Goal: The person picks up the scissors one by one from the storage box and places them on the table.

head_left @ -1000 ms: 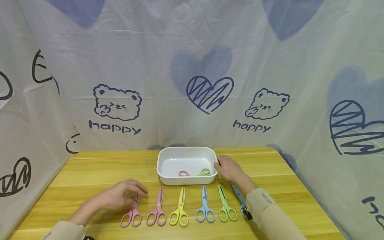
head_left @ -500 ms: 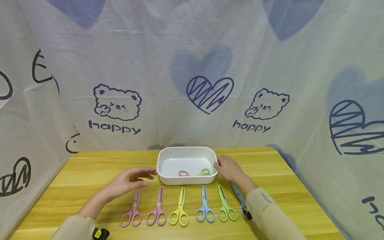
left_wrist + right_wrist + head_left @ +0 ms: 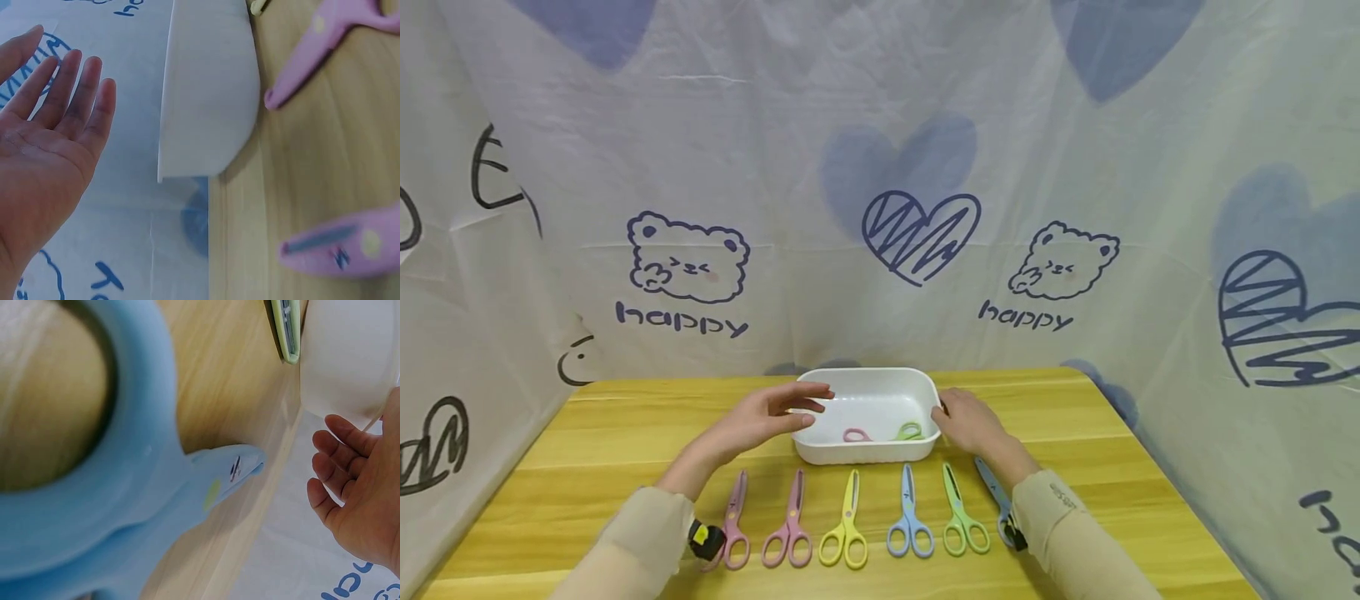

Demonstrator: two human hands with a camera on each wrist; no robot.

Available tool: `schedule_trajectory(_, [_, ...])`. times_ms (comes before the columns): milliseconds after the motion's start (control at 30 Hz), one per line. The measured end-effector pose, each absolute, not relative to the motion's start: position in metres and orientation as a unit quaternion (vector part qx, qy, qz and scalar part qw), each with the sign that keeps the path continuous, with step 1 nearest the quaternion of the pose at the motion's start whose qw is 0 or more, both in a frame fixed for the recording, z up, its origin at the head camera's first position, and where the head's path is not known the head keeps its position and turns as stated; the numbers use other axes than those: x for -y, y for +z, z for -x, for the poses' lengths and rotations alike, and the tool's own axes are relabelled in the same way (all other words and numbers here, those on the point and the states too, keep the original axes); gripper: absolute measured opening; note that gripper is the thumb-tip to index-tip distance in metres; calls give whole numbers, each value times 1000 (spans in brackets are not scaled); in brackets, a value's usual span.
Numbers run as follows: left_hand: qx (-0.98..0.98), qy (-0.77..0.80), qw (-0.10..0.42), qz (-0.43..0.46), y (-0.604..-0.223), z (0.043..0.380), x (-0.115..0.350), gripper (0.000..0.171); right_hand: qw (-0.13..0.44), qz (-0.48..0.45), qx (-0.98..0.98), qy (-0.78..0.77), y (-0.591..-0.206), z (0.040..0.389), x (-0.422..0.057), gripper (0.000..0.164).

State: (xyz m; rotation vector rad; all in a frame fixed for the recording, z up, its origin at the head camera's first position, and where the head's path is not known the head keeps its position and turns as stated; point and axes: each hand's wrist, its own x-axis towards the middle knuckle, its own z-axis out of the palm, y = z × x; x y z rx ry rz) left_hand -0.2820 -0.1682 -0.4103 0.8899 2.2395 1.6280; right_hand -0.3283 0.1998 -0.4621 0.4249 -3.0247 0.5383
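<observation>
A white plastic box (image 3: 865, 452) stands at the back of the table, with a pink scissors handle (image 3: 855, 434) and a green scissors handle (image 3: 910, 430) showing inside. My left hand (image 3: 775, 412), fingers extended and apart, overlaps the box's left end and holds nothing; its bare palm shows in the left wrist view. At the right end, my right hand (image 3: 967, 421) holds the box by its rim, thumb at the edge and fingers bent along the outer wall. In the right wrist view, blue scissors (image 3: 212, 481) lie under that wrist.
Before the box runs a row of scissors: pink scissors (image 3: 735, 512) partly behind the left wrist camera, more pink scissors (image 3: 793, 521), yellow scissors (image 3: 847, 525), blue scissors (image 3: 908, 517) and green scissors (image 3: 958, 508). A printed curtain (image 3: 820, 317) hangs behind the wooden table (image 3: 625, 417).
My left hand has moved up and right, from over the leftmost pink scissors to the box's left end. The right hand stays at the rim. The scissors keep their places.
</observation>
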Motion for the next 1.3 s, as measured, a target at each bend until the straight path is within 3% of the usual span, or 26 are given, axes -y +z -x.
schedule_trajectory(400, [-779, 526, 151, -307, -413, 319, 137, 54, 21, -136, 975, 174, -465, 330, -200, 40])
schedule_trajectory(700, [-791, 491, 161, -327, -427, 341, 118, 44, 23, -132, 977, 168, -466, 330, -201, 41])
schedule_trajectory(1033, [-807, 440, 172, -353, -442, 352, 104, 45, 21, -136, 976, 171, -463, 327, -202, 41])
schedule_trajectory(1300, [-835, 403, 204, -315, -449, 354, 93, 43, 18, -134, 976, 169, -463, 328, -201, 39])
